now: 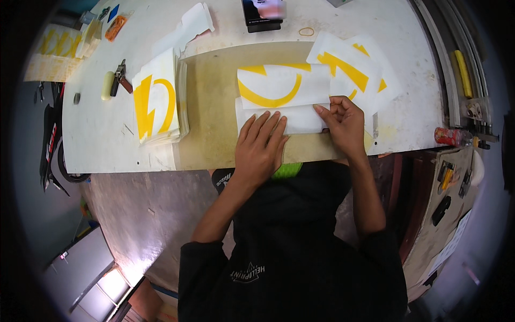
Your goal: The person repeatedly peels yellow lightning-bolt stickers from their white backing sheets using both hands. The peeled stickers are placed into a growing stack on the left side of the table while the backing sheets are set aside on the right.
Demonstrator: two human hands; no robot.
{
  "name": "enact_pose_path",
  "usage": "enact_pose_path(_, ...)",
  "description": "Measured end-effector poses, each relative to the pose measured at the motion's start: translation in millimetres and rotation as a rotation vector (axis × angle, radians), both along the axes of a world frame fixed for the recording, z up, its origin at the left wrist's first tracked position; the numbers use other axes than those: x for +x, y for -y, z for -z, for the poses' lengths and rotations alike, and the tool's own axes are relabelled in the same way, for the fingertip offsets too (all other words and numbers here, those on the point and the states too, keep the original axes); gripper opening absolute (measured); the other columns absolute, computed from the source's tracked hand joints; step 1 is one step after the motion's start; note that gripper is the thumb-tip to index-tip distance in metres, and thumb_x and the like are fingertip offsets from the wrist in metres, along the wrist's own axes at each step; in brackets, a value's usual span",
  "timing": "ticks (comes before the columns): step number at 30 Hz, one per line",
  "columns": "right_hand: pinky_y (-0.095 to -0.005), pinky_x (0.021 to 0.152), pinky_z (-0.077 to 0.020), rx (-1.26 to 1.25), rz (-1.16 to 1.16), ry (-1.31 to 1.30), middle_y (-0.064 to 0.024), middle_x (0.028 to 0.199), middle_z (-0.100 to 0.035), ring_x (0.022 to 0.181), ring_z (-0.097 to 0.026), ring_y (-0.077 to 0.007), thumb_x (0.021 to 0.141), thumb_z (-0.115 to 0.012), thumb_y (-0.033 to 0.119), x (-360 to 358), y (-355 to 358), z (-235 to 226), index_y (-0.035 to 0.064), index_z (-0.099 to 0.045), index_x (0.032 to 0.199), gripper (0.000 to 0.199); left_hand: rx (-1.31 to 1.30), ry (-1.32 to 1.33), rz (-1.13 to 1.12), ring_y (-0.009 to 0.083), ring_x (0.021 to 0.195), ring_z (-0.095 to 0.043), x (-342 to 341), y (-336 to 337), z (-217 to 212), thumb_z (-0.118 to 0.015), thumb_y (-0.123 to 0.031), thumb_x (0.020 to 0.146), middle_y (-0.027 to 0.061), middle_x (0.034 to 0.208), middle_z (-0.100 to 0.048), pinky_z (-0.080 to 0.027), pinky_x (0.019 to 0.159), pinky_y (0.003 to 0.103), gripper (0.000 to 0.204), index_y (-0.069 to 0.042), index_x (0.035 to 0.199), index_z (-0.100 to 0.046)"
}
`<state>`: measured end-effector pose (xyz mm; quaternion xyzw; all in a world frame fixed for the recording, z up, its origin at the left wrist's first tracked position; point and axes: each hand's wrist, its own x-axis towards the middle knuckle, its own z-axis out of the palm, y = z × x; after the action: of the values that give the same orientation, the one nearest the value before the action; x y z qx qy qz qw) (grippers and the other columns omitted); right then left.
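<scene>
1. At the centre of the frame: a white sheet with a yellow arc and yellow patches along the top edge, lying on a dull yellow mat.
2. Across the sheet's lower part, a straight edge from side to side, with a plain white strip below; impossible to tell whether folded or a second layer.
3. Pressing on that strip with the left hand, palm down, fingers extended and slightly spread.
4. Pinching the right end of the straight edge with the right hand, thumb against curled fingers.
5. Left of centre: a thick stack of similar sheets, printed in yellow, partly on the mat.
6. Just beyond the right hand, in the upper right: loose sheets, fanned and overlapping, also marked in yellow.
7. Under everything, a white table.
8. At top centre, a phone; at upper left, a hand tool.
9. At the table's right edge, a red bottle on its side.
</scene>
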<state>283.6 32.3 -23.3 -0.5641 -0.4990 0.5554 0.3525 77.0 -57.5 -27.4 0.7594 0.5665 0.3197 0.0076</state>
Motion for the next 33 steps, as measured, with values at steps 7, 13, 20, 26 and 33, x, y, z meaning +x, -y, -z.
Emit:
enact_pose_path(7, -0.0456, 0.094, -0.0545, 0.878, -0.266, 0.491, -0.0177, 0.111, -0.069, 0.105, -0.066, -0.0362, 0.082, -0.082, 0.007, -7.1, 52.5, -17.8, -0.0005, -0.07, 0.118, 0.039, -0.075, 0.079, -0.009, 0.0338, 0.115, -0.066, -2.3, 5.2, 9.8, -0.083, -0.008, 0.08, 0.014, 0.121, -0.07, -0.053, 0.1, 0.046, 0.047, -0.002, 0.125, -0.07)
enact_pose_path(13, -0.0532, 0.113, -0.0438, 0.863, -0.442, 0.512, -0.0128, 0.123, -0.07, 0.125, -0.063, -0.0348, 0.085, -0.079, 0.008, -4.6, 44.3, 10.3, 0.0012, -0.072, 0.117, 0.033, -0.159, 0.123, 0.041, 0.0347, 0.113, -0.066, -13.8, 6.7, 1.6, -0.084, -0.01, 0.08, 0.0137, 0.121, -0.069, -0.053, 0.099, 0.045, 0.043, -0.003, 0.12, -0.071)
enact_pose_path(20, -0.0538, 0.111, -0.045, 0.871, -0.462, 0.494, -0.0124, 0.115, -0.069, 0.121, -0.064, -0.0331, 0.083, -0.08, 0.006, -2.8, 44.7, 9.7, 0.0026, -0.074, 0.115, 0.032, -0.194, 0.127, 0.057, 0.0345, 0.115, -0.064, -17.0, 6.0, -5.7, -0.085, -0.012, 0.08, 0.013, 0.121, -0.069, -0.05, 0.1, 0.044, 0.037, -0.002, 0.114, -0.072)
enact_pose_path(26, -0.0535, 0.107, -0.0474, 0.875, -0.445, 0.446, -0.0112, 0.101, -0.065, 0.112, -0.065, -0.0332, 0.08, -0.08, 0.001, -3.3, 48.2, 10.9, 0.003, -0.074, 0.112, 0.032, -0.187, 0.107, 0.07, 0.034, 0.113, -0.065, -18.2, 9.7, -1.2, -0.085, -0.01, 0.08, 0.0121, 0.118, -0.069, -0.051, 0.099, 0.046, 0.033, -0.003, 0.109, -0.073)
enact_pose_path(33, -0.054, 0.107, -0.0483, 0.902, -0.472, 0.443, -0.0108, 0.1, -0.065, 0.111, -0.065, -0.0331, 0.078, -0.078, -0.004, 3.0, 52.7, 15.2, 0.0022, -0.074, 0.107, 0.03, -0.146, 0.04, 0.077, 0.033, 0.124, -0.065, -19.9, 22.2, 11.1, -0.085, -0.008, 0.079, 0.0113, 0.128, -0.07, -0.05, 0.108, 0.049, 0.032, -0.006, 0.11, -0.076)
